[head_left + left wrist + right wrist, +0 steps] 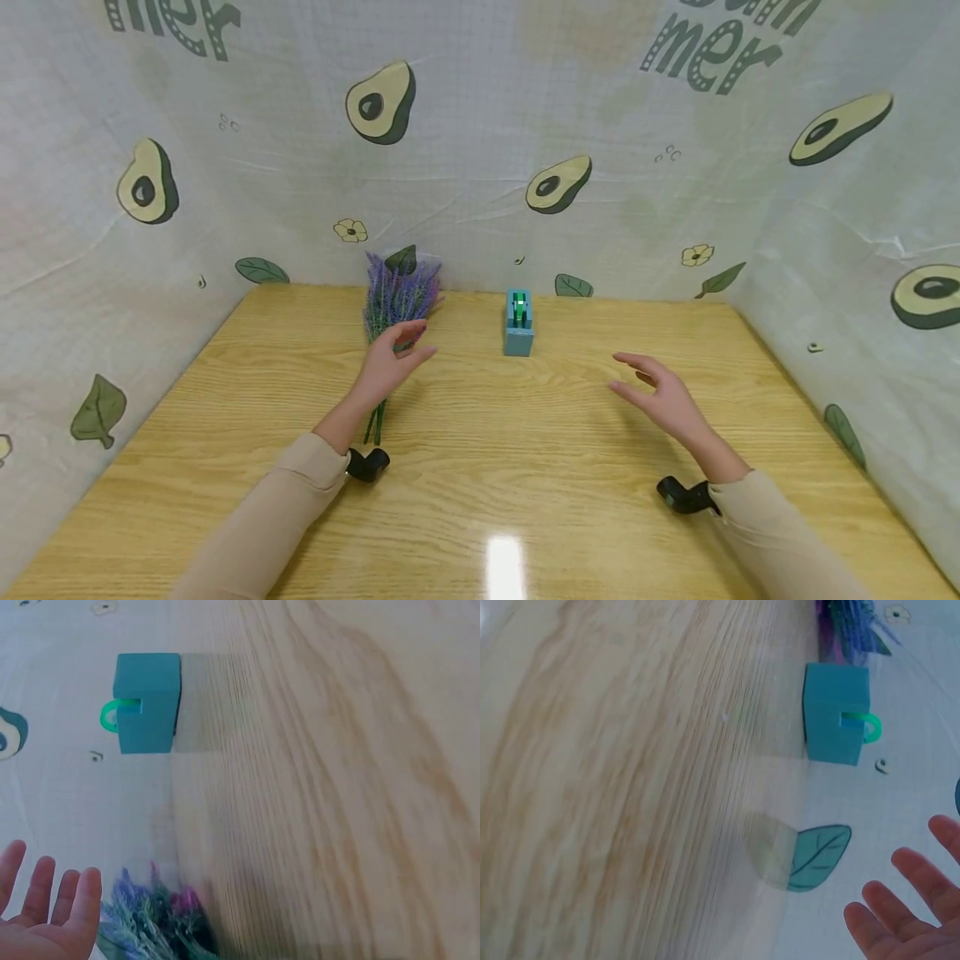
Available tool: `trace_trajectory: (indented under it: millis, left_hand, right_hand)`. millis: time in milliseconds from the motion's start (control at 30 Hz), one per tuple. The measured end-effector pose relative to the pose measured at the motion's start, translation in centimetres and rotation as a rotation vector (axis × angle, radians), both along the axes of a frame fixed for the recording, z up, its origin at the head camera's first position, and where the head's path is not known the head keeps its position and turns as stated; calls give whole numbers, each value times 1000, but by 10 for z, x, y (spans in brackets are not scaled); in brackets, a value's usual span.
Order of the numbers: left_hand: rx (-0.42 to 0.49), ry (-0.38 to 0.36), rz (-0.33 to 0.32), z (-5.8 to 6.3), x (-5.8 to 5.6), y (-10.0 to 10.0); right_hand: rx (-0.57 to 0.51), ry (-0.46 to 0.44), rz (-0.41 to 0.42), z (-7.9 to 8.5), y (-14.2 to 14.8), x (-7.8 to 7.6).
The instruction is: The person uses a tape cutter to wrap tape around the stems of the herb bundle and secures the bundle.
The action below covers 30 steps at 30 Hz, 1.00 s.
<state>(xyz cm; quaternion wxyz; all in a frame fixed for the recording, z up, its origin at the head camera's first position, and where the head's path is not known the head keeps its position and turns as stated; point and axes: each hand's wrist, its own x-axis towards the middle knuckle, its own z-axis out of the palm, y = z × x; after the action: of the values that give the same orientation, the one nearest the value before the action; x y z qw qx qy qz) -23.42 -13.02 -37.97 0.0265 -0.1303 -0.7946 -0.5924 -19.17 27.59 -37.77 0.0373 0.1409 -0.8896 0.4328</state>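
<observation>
My left hand (pixel 386 364) hovers over the stems of a bunch of purple lavender (pixel 397 292), fingers loosely bent, thumb apart, nothing held. The lavender lies on the wooden table with its flowers toward the back wall; part of its stems is hidden behind that hand. To the right of it stands a small teal tape dispenser (pixel 519 343) with a green ring-shaped roll in its slot, also seen in the left wrist view. My right hand (pixel 666 402) is held above the table's right side, fingers and thumb spread and empty, nearest to the dispenser (pixel 832 720).
A pale cloth (pixel 465 183) printed with avocados and leaves hangs behind the table (pixel 540 450) and along both sides. A black device (pixel 367 465) is strapped at the left wrist, another black device (pixel 684 496) at the right. Light glares off the table's front middle.
</observation>
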Motion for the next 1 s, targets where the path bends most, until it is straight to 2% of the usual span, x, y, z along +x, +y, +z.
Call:
trace_trajectory:
  millis: [400,700,1000]
  left_hand:
    - [-81,-76,-8,-2,-12,26]
    - [-69,-134,-46,-3,-20,38]
    - [-86,-167,-46,-9,-33,51]
  right_hand:
    - [-20,-6,33,-4,-15,-12]
    - [-72,-37,60,-5,-29,-21]
    - [-136,-46,81,-4,-46,-31]
